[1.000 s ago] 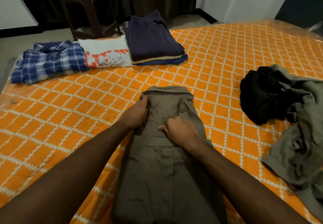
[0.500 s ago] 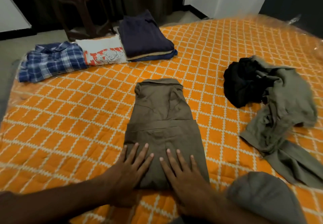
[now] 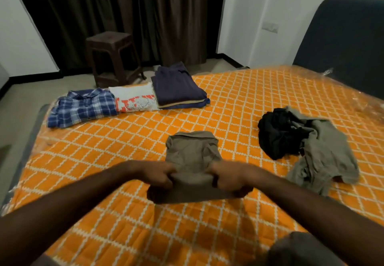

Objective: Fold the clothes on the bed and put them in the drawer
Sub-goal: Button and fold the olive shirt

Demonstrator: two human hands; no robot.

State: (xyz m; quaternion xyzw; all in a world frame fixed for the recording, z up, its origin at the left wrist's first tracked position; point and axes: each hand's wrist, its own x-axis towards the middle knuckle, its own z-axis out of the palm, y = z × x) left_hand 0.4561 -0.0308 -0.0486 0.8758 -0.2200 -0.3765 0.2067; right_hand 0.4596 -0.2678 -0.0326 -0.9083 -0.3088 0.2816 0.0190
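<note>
While both hands grip the near end of the brown shirt (image 3: 192, 157), its far part with the collar lies flat on the orange bed (image 3: 239, 99), about midway between the left and right edges. The left hand (image 3: 156, 175) has its fingers curled round the shirt's near left corner, and the right hand (image 3: 229, 177) clutches the near right corner, lifting that end off the cover so it hangs in a fold between them. Along the far edge, toward the far left corner, 3 folded lots lie in a row: a blue checked shirt (image 3: 83, 105), a white printed shirt (image 3: 135, 97) touching it, and a dark navy stack (image 3: 178, 87). Near the right edge a black garment (image 3: 278, 135) and a grey-green garment (image 3: 328, 155) lie crumpled together. Beyond the far edge a brown stool (image 3: 113, 57) stands before dark curtains (image 3: 124, 12).
</note>
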